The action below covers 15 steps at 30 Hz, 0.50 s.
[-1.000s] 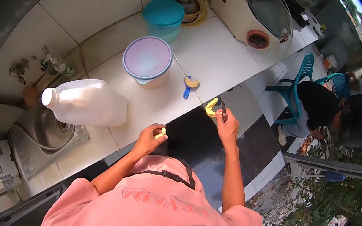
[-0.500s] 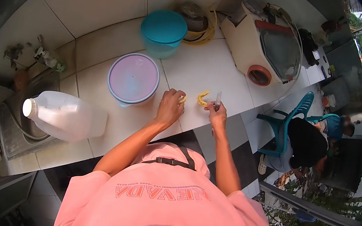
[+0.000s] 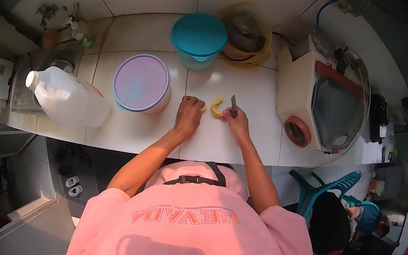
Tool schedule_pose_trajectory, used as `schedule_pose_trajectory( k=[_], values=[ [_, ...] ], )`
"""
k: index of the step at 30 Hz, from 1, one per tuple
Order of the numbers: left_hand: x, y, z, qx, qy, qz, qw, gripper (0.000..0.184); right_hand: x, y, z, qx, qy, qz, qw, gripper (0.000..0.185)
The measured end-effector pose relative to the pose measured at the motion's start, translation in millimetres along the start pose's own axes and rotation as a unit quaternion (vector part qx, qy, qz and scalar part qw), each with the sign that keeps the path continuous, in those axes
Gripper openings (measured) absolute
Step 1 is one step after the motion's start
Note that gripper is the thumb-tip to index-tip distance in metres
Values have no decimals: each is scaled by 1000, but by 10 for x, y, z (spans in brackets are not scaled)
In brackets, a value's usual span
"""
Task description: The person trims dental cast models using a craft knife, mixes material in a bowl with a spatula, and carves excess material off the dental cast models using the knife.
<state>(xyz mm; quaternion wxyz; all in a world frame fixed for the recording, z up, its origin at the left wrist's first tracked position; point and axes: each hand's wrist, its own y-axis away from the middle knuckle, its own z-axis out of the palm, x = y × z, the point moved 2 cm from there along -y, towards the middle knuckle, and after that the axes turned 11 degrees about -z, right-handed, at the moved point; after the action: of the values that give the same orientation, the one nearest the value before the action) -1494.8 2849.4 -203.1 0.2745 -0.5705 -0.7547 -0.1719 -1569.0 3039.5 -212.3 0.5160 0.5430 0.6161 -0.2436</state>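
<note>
My left hand [image 3: 189,116] is closed over the white tiled counter [image 3: 222,148], with a small pale yellow piece [image 3: 203,108] showing at its fingertips. Just to the right, my right hand [image 3: 237,123] grips a short flat blade [image 3: 234,102] that points up and away from me. Its fingertips also pinch a yellow, curved, horseshoe-like piece [image 3: 216,107], whose open side faces that hand. A small gap separates the two hands. The blue-handled tool seen earlier on the counter does not show now.
Left of my hands stand a purple-lidded tub [image 3: 141,83] and a large translucent jug [image 3: 70,98]. Behind are a teal-lidded tub [image 3: 198,35] and a yellow-rimmed basin [image 3: 258,36]. A beige machine [image 3: 299,81] is at right; a person [image 3: 328,223] sits low beyond.
Both hands have moved from in front of the counter edge to over the counter, closer together, still holding their pieces. The view has turned, bringing the counter level and the person lower right.
</note>
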Motion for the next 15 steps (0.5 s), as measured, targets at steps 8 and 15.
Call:
schedule_pose_trajectory(
  k=[8,15],
  values=[
    [424,422,-484,121,61,-92,986,47,19,-198,-230,28,232,-230,945,21],
    [-46,1290,-681,196,78,-284,935,34,-144,-474,-275,15,291,-317,903,23]
  ],
)
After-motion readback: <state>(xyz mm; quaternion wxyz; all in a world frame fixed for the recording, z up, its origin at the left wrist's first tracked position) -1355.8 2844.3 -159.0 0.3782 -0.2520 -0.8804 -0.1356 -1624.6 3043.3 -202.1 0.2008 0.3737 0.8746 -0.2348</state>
